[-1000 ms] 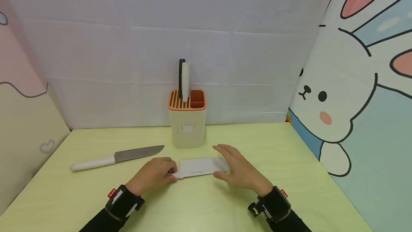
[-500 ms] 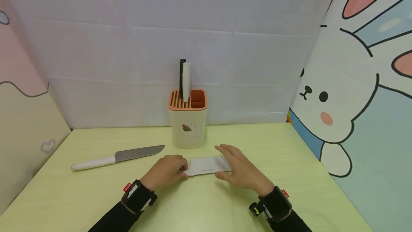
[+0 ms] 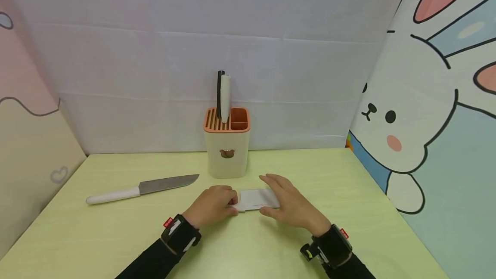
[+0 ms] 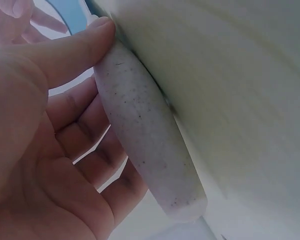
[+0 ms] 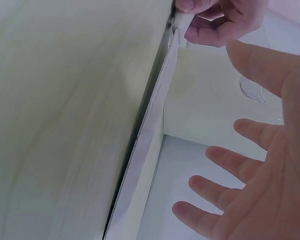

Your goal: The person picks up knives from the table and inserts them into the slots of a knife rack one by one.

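The white knife (image 3: 258,199) points right, nearly flat.

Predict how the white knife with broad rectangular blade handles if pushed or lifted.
This knife is probably stiff, since its thin blade runs straight. Being flat, it would likely slide rather than roll. Its rounded handle might twist when gripped.

A white-handled knife (image 3: 143,187) lies left of a knife block (image 3: 227,166) (2 handles (image 3: 225,98) protruding).
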`<state>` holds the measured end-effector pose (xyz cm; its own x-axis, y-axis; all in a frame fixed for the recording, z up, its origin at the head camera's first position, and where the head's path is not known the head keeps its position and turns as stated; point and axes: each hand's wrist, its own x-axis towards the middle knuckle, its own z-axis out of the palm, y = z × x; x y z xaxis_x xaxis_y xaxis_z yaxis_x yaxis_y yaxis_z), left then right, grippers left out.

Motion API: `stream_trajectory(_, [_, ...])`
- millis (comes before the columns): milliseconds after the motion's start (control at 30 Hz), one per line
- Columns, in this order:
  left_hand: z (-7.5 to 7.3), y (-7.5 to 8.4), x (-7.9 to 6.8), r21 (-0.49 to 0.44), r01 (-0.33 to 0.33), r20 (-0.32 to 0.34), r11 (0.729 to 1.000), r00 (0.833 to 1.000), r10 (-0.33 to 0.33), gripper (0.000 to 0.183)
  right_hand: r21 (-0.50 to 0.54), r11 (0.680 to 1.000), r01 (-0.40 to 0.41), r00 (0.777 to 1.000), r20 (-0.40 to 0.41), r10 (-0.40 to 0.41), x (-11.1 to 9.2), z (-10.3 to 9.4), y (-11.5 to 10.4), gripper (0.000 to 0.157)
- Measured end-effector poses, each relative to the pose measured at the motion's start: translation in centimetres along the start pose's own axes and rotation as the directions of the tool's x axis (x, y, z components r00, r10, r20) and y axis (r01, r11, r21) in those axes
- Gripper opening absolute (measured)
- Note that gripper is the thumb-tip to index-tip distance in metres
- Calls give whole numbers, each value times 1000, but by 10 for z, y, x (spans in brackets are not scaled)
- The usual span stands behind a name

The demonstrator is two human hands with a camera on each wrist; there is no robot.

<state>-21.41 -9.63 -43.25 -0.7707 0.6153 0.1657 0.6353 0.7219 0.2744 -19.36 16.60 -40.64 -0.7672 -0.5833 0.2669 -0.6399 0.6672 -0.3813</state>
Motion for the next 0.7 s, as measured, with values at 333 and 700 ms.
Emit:
stream_trajectory(333, [1, 9, 4, -12, -37, -27, 999, 999, 37, 19, 4, 1000, -16, 1000, -4, 16, 0, 2, 1, 80])
stream_trajectory(700, [-1, 9, 4, -30, -42, -25, 999, 999, 41, 19, -2, 1000, -15, 1000, -1, 15, 1, 3, 0, 80])
